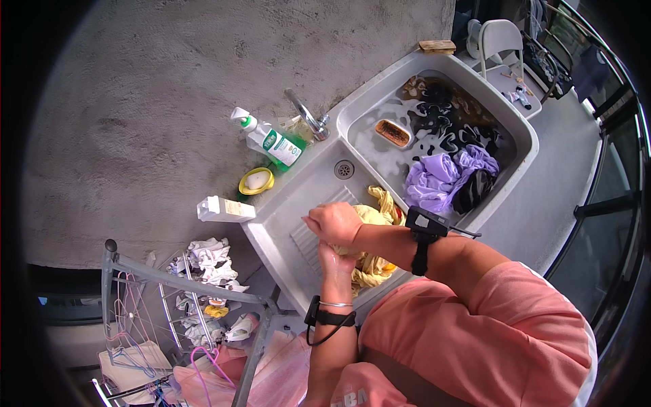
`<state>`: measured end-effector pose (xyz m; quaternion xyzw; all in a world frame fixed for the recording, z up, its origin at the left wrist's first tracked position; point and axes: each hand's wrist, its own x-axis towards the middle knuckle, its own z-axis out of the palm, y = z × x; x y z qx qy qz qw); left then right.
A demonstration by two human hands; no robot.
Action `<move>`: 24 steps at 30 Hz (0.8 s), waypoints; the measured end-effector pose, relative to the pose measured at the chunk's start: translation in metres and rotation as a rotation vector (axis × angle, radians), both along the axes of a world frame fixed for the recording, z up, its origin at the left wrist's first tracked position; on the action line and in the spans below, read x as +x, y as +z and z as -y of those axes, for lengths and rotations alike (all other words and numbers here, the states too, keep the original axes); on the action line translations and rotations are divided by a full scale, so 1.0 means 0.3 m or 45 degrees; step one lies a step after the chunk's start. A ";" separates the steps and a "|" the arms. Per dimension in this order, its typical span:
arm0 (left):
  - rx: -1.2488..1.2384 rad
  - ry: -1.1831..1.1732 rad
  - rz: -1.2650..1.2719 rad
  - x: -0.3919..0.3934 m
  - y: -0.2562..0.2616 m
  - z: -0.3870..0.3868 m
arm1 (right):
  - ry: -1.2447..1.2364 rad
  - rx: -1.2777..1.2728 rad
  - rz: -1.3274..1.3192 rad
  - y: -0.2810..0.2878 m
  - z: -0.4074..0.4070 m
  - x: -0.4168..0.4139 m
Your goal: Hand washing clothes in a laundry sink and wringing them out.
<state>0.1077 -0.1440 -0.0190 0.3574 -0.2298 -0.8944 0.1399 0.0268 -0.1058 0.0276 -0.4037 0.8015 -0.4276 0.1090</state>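
Observation:
A wet yellow garment (376, 269) lies bunched on the ribbed washboard (303, 249) in the shallow side of a grey laundry sink (269, 236). My right hand (333, 222) is a fist above the washboard, with yellow cloth coming out beside it. Right below it, my left hand (336, 258) is turned palm up and closes on a fold of the same cloth. The hands partly hide the garment between them. In the deeper basin, a purple garment (432, 178) and dark clothes (437, 114) soak in sudsy water, where a scrub brush (393, 133) floats bristles up.
A chrome faucet (307, 114), green pump bottle (274, 140), yellow soap dish (256, 180) and clear plastic bottle (226, 209) line the wall side. A wooden brush (437, 47) rests on the far corner. A metal rack (188, 285) with hangers stands left; a folding chair (501, 43) stands beyond the sink.

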 end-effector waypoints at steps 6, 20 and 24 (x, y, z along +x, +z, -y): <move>0.128 -0.185 -1.191 0.065 -0.125 0.120 | 0.211 -0.355 -0.194 0.071 -0.019 0.171; -0.571 -0.126 -0.187 0.060 0.171 0.172 | 0.662 0.239 0.393 0.056 -0.109 -0.133; -0.640 -0.223 -0.205 0.074 0.141 0.135 | 0.560 -0.156 -0.420 0.176 -0.138 -0.111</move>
